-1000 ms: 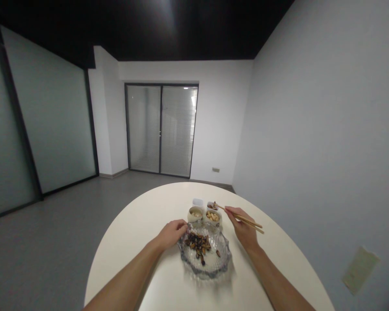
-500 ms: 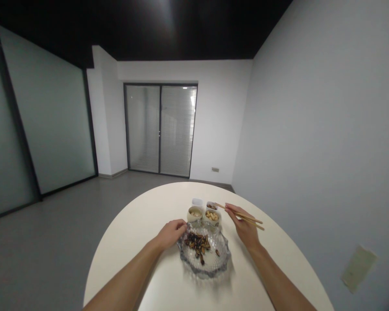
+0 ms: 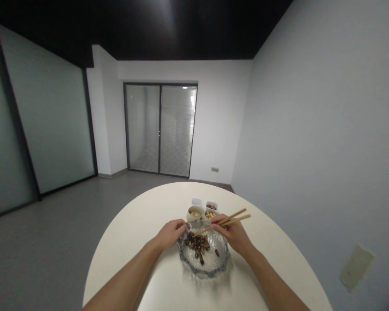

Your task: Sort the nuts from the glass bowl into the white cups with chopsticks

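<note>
My left hand [image 3: 171, 233] is closed on the left rim of a scalloped clear glass bowl [image 3: 210, 271]. In the bowl lies a heap of small dark brown and tan pieces [image 3: 197, 246], with one piece apart on the right. My right hand [image 3: 232, 233] grips a pair of wooden chopsticks [image 3: 235, 216] above the bowl's far right edge. Their tips reach into the top of the dark heap; whether anything is between them I cannot tell. Behind the bowl, a small round cup [image 3: 195, 211] holds pale contents. Beside it, yellowish pieces [image 3: 210, 214] sit in another cup, partly hidden by my right hand.
Farther back are a small white dish [image 3: 196, 201] and a second dish [image 3: 212, 205] with dark brown pieces. All stand on a round cream table [image 3: 132, 224]. A bare wall [image 3: 311, 129] runs along the right, and glass doors [image 3: 160, 129] are across the room.
My right hand has moved left and nearer with the chopsticks, from the back right dish of dark pieces to the heap in the bowl. My left hand has stayed on the rim.
</note>
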`<move>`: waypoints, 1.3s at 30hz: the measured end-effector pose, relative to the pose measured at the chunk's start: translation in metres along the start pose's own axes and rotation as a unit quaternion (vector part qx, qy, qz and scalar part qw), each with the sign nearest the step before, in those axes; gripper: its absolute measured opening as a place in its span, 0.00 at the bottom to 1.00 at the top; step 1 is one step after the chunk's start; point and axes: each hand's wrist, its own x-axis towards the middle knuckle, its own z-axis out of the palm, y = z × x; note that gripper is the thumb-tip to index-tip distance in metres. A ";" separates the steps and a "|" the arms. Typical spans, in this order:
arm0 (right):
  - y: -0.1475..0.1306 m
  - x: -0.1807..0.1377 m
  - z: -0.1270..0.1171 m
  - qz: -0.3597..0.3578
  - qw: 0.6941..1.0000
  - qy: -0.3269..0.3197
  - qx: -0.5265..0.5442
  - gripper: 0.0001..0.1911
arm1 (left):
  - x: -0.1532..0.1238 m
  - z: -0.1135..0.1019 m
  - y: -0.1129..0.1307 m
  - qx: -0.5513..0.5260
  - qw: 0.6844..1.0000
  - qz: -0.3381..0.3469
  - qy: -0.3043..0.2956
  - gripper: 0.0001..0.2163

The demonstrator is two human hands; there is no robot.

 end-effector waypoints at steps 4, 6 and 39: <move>0.005 -0.002 0.006 0.013 1.000 -0.001 0.001 0.14 | 0.000 0.000 0.000 0.002 1.000 -0.003 -0.004 0.17; 0.006 -0.002 0.009 0.015 1.000 0.002 -0.014 0.14 | 0.000 0.000 -0.001 -0.001 1.000 -0.005 -0.006 0.17; 0.000 -0.006 0.031 0.036 0.999 0.002 0.029 0.14 | -0.001 -0.001 0.003 -0.002 1.000 -0.006 -0.005 0.18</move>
